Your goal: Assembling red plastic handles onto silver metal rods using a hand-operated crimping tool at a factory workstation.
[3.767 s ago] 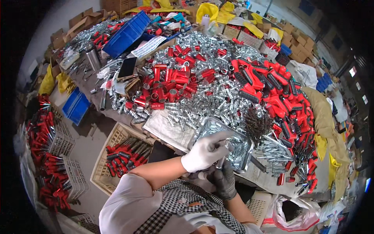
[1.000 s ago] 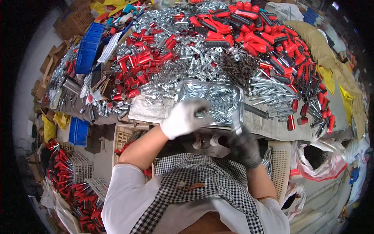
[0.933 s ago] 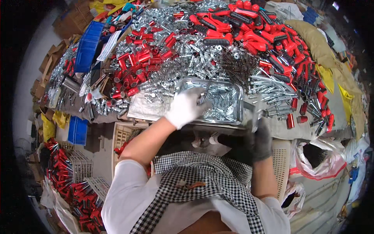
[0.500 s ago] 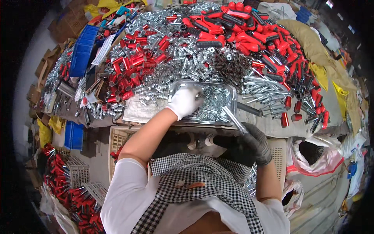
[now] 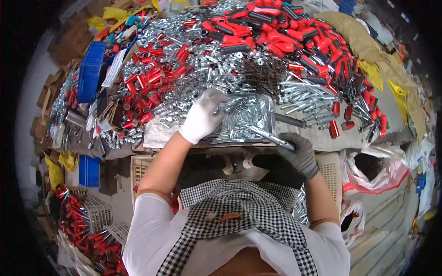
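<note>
My left hand (image 5: 202, 117), in a white glove, is above the left edge of a metal tray (image 5: 271, 106). Its fingers are curled together, and what they hold, if anything, is too small or hidden to name. Many small silvery pins (image 5: 246, 117) fill the tray. At the tray's lower right, my right hand (image 5: 300, 155), in a grey glove, is closed round one end of a shiny metal tube (image 5: 269, 136). The free end of that tube points up and left over the tray's near right part.
Beyond the tray lie heaps of silver fittings, red sleeves (image 5: 159, 76), dark springs (image 5: 263, 73) and red-and-black handles (image 5: 276, 37). Long metal rods (image 5: 304, 96) and a grey bar (image 5: 290, 120) sit right of it. Plastic bags (image 5: 375, 172) and crates (image 5: 99, 214) stand below table level.
My left hand has drawn back left from over the pins to the tray's edge. The tube in my right hand has tipped flatter and shifted left.
</note>
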`<state>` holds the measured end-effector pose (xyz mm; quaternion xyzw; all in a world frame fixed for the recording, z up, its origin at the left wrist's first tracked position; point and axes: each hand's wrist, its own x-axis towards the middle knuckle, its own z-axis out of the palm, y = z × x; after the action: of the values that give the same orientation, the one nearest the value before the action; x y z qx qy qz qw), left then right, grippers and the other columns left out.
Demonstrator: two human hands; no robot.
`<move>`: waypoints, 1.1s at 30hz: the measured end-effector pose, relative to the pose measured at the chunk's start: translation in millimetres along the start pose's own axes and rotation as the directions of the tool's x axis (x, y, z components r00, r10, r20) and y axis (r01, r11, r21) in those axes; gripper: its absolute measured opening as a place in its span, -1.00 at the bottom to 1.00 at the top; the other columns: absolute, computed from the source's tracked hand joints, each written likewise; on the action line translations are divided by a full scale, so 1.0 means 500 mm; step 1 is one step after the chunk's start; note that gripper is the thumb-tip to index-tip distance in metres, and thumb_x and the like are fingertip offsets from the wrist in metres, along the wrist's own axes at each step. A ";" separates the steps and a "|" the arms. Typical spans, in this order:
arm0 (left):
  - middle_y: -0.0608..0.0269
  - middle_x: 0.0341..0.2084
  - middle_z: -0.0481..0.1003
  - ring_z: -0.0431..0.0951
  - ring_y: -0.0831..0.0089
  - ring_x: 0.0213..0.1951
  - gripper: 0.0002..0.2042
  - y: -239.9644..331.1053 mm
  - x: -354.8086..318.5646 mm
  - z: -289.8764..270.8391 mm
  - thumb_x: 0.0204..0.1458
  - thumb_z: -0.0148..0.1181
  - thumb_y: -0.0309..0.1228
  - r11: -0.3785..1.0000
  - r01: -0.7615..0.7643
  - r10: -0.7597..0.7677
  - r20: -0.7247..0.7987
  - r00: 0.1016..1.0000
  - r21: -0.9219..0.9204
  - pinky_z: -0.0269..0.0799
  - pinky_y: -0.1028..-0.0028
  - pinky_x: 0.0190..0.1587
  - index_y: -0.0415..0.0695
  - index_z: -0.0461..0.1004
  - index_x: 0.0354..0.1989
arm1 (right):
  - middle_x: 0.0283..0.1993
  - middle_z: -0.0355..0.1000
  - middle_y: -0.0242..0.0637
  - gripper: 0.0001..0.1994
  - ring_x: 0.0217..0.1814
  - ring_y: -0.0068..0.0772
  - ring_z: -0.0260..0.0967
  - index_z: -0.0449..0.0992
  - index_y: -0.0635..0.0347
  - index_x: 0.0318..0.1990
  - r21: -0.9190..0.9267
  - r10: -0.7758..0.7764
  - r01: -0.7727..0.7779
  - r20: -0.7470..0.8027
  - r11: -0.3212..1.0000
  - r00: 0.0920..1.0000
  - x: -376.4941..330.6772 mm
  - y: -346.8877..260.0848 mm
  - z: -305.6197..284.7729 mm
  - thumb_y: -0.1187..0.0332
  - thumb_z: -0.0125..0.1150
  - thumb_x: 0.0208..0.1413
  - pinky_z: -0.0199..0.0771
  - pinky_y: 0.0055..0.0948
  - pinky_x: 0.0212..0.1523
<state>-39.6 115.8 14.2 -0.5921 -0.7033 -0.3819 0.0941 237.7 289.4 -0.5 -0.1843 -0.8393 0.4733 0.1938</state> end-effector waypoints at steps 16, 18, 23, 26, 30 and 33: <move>0.17 -0.52 0.48 0.55 0.19 -0.46 -0.72 0.157 -0.065 -0.008 -0.14 0.35 -0.29 0.988 -0.107 0.149 0.540 0.829 -0.109 0.48 0.26 -0.37 -0.17 0.54 -0.27 | -0.06 0.54 -0.10 -0.12 -0.07 -0.26 0.54 0.32 0.09 0.25 -0.055 -0.331 0.356 0.258 0.933 0.908 0.031 -0.014 0.104 0.23 0.65 -0.34 0.54 -0.37 -0.05; 0.15 -0.51 0.48 0.56 0.18 -0.47 -0.71 0.142 -0.075 0.002 -0.14 0.34 -0.26 0.978 -0.163 0.205 0.479 0.853 -0.130 0.49 0.25 -0.39 -0.15 0.54 -0.27 | -0.10 0.55 -0.11 -0.12 -0.12 -0.27 0.56 0.33 0.09 0.24 -0.120 -0.405 0.440 0.237 0.890 0.883 0.032 -0.018 0.109 0.21 0.64 -0.34 0.55 -0.40 -0.08; 0.15 -0.49 0.51 0.56 0.20 -0.46 -0.73 0.149 -0.053 0.003 -0.15 0.34 -0.25 0.974 -0.220 0.216 0.532 0.819 -0.056 0.49 0.28 -0.40 -0.14 0.56 -0.31 | -0.18 0.56 -0.15 -0.34 -0.20 -0.15 0.56 0.43 0.11 0.13 -0.141 -0.355 0.396 0.248 0.907 0.901 0.042 -0.023 0.100 0.12 0.49 -0.16 0.55 -0.34 -0.17; 0.16 -0.49 0.50 0.56 0.22 -0.45 -0.70 0.135 -0.039 0.011 -0.14 0.34 -0.21 0.960 -0.268 0.267 0.523 0.809 -0.076 0.49 0.29 -0.40 -0.12 0.55 -0.28 | -0.14 0.56 -0.15 -0.42 -0.12 -0.14 0.55 0.47 0.12 0.11 -0.108 -0.188 0.238 0.344 0.965 0.920 0.047 -0.031 0.087 0.09 0.43 -0.08 0.54 -0.30 -0.11; 0.17 -0.50 0.51 0.55 0.17 -0.45 -0.60 0.123 0.043 0.018 -0.13 0.37 -0.15 0.943 -0.331 0.320 0.389 0.864 -0.039 0.49 0.30 -0.37 -0.15 0.55 -0.18 | -0.15 0.57 -0.16 -0.53 -0.16 -0.34 0.55 0.52 0.17 0.03 0.219 -0.122 0.097 0.105 0.971 0.987 0.049 0.063 0.094 0.28 0.47 -0.07 0.54 -0.40 -0.12; 0.00 -0.20 0.54 0.57 0.11 -0.19 -0.48 0.109 0.154 0.021 -0.14 0.39 -0.14 0.960 -0.270 0.278 0.368 0.887 -0.074 0.51 0.27 -0.10 -0.21 0.50 -0.03 | -0.12 0.57 -0.18 -0.58 -0.16 -0.44 0.51 0.53 0.23 0.03 0.325 -0.071 0.089 -0.066 0.942 0.995 0.067 0.124 0.057 0.35 0.42 -0.01 0.53 -0.42 -0.09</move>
<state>-8.8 181.5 75.2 -0.7481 -0.6139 -0.2518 0.0050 202.7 315.3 -62.9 -0.1279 -0.7505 0.5926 0.2631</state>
